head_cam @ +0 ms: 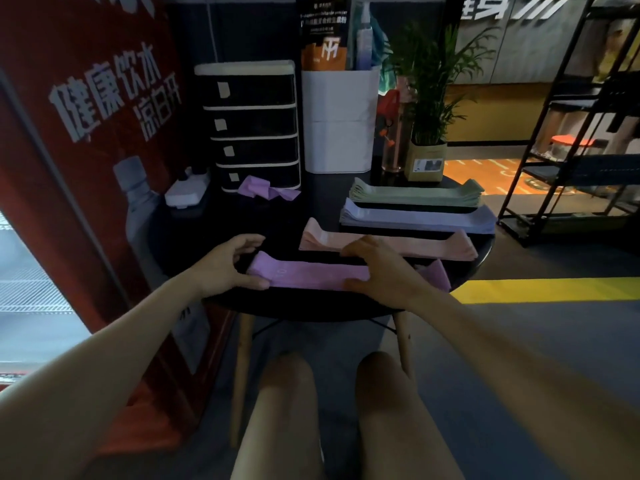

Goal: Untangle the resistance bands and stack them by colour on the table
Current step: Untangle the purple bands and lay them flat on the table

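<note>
A flat purple band stack [311,276] lies at the round black table's [194,230] near edge. My left hand [225,265] is at its left end, thumb against the front edge and fingers arched above. My right hand [377,268] rests flat over its right half, fingers spread and reaching the pink stack [426,244] behind. Further back lie a pale blue stack [419,218] and a green stack [415,195]. A crumpled purple band [266,190] lies loose at the back left.
At the table's back stand a black drawer unit [254,126], a white bin [341,119], a potted plant [427,157] and a white power strip [187,190]. A red banner [86,133] is on the left, a black shelf rack [571,133] on the right.
</note>
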Demonstrator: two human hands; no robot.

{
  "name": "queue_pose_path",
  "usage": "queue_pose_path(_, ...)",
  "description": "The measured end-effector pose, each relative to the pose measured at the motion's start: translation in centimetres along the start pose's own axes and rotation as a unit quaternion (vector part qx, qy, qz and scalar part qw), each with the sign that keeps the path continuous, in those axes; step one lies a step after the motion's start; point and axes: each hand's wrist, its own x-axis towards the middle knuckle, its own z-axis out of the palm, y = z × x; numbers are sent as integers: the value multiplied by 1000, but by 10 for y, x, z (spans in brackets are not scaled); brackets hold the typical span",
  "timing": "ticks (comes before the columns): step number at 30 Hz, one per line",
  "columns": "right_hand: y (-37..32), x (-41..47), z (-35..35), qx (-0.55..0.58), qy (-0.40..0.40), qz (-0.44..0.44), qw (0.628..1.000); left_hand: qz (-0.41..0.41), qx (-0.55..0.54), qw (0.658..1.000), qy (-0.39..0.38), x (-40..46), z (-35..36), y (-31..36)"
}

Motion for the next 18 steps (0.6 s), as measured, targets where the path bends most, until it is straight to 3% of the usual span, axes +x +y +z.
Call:
queue_pose_path(3, -19, 22, 22, -19, -87, -4, 996, -9, -3, 999, -33, 4, 2, -4)
queue_pose_path(7, -25, 42, 34, -14, -124, 7, 992, -6, 20, 999, -39, 6, 1, -8)
queue_pose_path(18, -25, 46, 42, -12, -84, -39, 996, 15, 21, 999, -20, 5, 2, -12)
